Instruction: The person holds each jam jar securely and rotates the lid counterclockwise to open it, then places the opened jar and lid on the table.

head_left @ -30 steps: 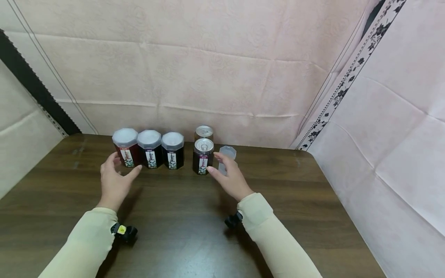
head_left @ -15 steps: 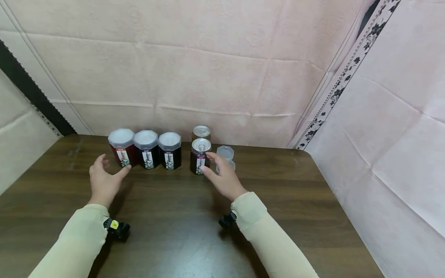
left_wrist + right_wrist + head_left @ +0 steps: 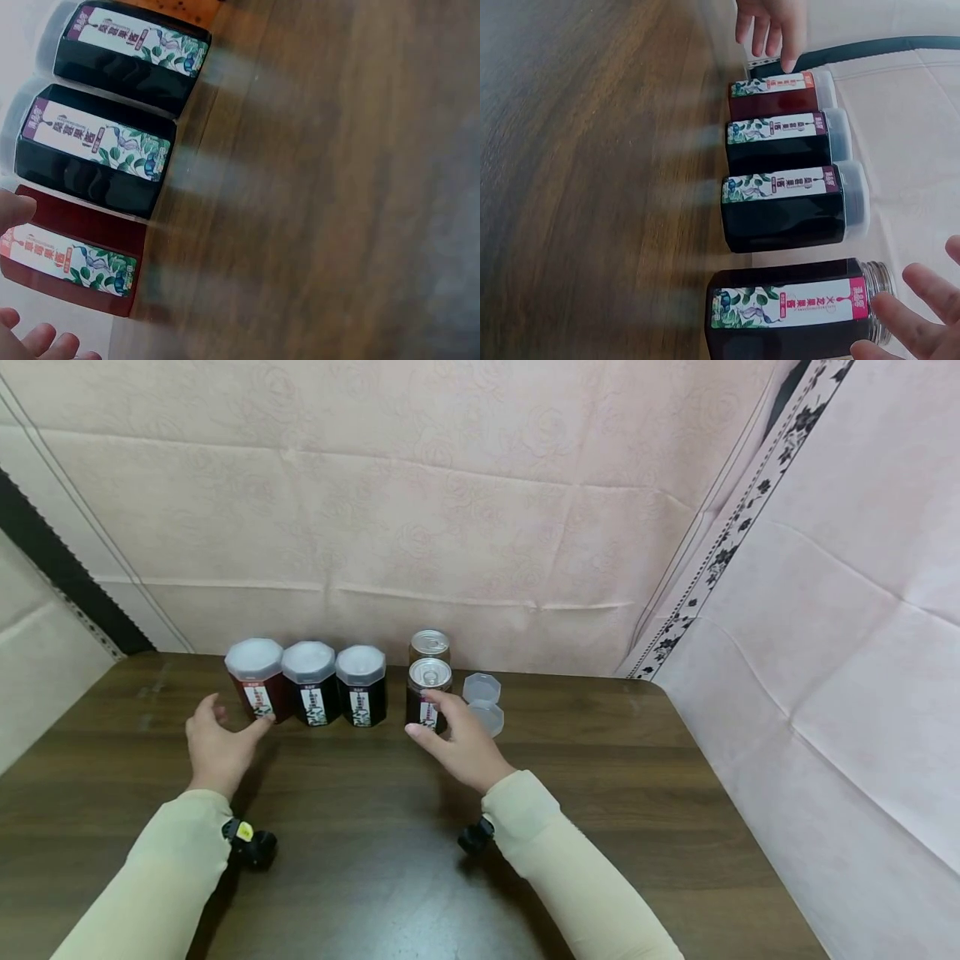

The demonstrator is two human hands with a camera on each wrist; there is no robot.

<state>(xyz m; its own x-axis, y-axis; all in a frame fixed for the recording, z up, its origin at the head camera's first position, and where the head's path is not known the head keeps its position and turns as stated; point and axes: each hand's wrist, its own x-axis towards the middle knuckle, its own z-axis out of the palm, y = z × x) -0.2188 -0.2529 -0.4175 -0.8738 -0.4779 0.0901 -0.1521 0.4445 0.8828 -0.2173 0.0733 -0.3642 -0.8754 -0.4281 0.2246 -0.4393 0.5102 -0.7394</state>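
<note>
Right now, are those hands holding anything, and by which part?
Nothing is held. The left hand is near the dark-red, faceted, white-capped jar; the right hand is near the dark, faceted, silver-topped jar.

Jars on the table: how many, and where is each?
5: a red jar at far left, two dark jars next in its row, a front jar near the right hand, an amber jar behind that, partly hidden.

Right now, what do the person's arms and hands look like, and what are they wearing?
Both arms wear long, plain, pale yellow-green sleeves: left sleeve, right sleeve. A chunky black left wrist device has a bright yellow patch; the right wrist device looks all black. The left hand and right hand have no gloves.
</note>
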